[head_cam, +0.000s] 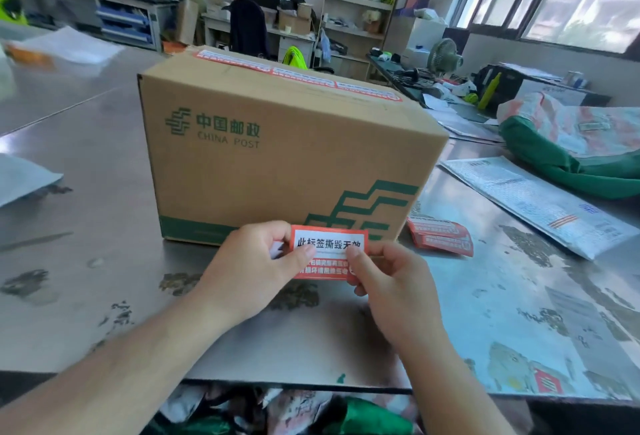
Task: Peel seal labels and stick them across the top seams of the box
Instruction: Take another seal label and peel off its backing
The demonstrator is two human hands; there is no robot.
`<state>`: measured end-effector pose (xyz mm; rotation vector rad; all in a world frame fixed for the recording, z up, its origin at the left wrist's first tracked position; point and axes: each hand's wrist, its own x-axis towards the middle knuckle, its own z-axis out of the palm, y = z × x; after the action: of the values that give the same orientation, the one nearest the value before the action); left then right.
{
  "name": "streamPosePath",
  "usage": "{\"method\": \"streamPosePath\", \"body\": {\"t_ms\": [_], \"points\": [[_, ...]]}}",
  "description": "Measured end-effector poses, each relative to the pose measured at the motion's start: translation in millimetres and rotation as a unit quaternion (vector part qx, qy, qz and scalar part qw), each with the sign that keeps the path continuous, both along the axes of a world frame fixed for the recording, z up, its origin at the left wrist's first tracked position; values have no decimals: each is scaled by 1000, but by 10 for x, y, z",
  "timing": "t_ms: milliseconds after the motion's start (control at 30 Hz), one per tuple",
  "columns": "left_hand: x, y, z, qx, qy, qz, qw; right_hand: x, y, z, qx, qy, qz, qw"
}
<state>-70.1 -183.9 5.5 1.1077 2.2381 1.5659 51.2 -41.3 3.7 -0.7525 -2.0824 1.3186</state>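
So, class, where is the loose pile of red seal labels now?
Head view: the pile of red seal labels lies on the grey metal table, right of the brown cardboard box, beyond the right hand.

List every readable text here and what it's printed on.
"中国邮政": front of the box.
"CHINA POST": box front, just below that.
"此标签撕毁无效": seal label pinched by the left hand and right hand.
Its lower lines: partly covered and blurred.
Unreadable: labels on box top, loose label stack, grey mailer.

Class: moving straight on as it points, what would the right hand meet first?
Probably the near face of the China Post box, just behind the seal label the right hand pinches.
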Motion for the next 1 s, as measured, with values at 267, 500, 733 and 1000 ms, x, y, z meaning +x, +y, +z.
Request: {"method": "streamPosePath", "body": {"t_ms": [267, 500, 733, 1000], "points": [[-93, -72, -120, 11, -31, 21, 999, -115, -45, -154, 35, 3, -41, 999], [-126, -122, -166, 56, -104, -83, 990, -64, -47, -187, 28, 0, -24, 999], [-135, -122, -192, 76, -120, -105, 984, -99, -45, -253, 83, -37, -29, 995], [-174, -129, -221, 88, -141, -73, 983, -63, -62, -213, 52, 25, -14, 998]]}}
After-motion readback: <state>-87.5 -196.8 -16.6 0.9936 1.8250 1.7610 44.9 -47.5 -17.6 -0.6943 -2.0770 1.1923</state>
